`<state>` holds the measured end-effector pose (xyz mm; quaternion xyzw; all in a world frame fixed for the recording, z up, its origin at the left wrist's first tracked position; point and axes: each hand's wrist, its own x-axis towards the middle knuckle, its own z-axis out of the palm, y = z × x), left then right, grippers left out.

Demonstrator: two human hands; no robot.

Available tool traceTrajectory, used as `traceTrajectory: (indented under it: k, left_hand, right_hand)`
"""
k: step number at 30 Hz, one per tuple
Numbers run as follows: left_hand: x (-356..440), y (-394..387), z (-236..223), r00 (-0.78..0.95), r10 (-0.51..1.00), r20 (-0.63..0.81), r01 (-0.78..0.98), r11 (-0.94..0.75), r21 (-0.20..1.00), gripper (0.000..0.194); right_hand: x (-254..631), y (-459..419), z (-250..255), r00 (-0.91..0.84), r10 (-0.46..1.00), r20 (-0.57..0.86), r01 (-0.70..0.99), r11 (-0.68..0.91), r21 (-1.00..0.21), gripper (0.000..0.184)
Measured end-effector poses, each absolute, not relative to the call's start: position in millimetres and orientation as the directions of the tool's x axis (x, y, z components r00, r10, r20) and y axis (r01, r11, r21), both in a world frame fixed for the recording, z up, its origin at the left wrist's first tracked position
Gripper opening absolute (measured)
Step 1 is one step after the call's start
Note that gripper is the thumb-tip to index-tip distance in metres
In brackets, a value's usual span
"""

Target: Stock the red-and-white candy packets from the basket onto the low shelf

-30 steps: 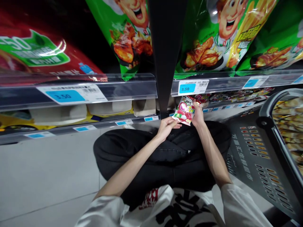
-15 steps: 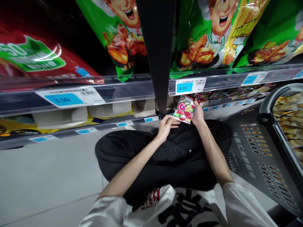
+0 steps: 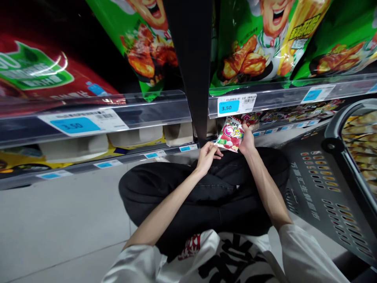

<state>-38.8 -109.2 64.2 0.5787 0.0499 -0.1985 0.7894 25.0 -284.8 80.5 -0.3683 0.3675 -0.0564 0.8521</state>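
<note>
While right hand [image 3: 247, 142] pinches small packet [image 3: 231, 135] by its right edge, left hand [image 3: 206, 158] pinches lower-left corner — grey basket [image 3: 310, 196] alongside.

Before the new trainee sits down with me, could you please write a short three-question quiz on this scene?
1. Choose one: what do the left hand and right hand hold between them? (a) a phone (b) a small red-and-white packet (c) a bottle
2. True or false: the gray basket stands nearer the right hand than the left hand.
3. Fill in: the price tag just above the packet in the picture reads ____.

Key: 1. b; 2. true; 3. 3.50
</note>
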Motion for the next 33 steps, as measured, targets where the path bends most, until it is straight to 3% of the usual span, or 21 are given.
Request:
traceTrajectory:
  k: [5,9,15,21,27,33]
  left_hand:
    - [-43,-110,64,0.858,-0.38,-0.346,0.422,0.136,0.897,0.054]
    - [-46,-113,59,0.83,-0.46,-0.315,0.402,0.102,0.91,0.059]
    - [-45,-112,53,0.853,-0.471,-0.227,0.282,0.048,0.958,0.056]
    - [-43,-107,64,0.849,-0.514,-0.124,0.1,-0.074,0.992,0.052]
    - [-43,-106,72,0.874,-0.478,-0.09,0.069,-0.062,0.996,0.05]
    - [-45,-108,69,0.888,-0.452,-0.081,0.088,-0.005,0.996,0.051]
  right_hand:
    - [23,-281,81,0.761,-0.306,-0.572,-0.192,0.736,-0.649,0.025]
    - [16,-274,88,0.822,-0.317,-0.472,-0.133,0.701,-0.701,0.032]
    - [10,-266,93,0.855,-0.304,-0.421,-0.135,0.652,-0.746,0.037]
    - [16,-274,81,0.772,-0.355,-0.527,-0.178,0.676,-0.715,0.035]
    - [18,-277,79,0.754,-0.317,-0.575,-0.205,0.719,-0.665,0.033]
    - [14,-270,86,0.78,-0.348,-0.52,-0.143,0.71,-0.69,0.034]
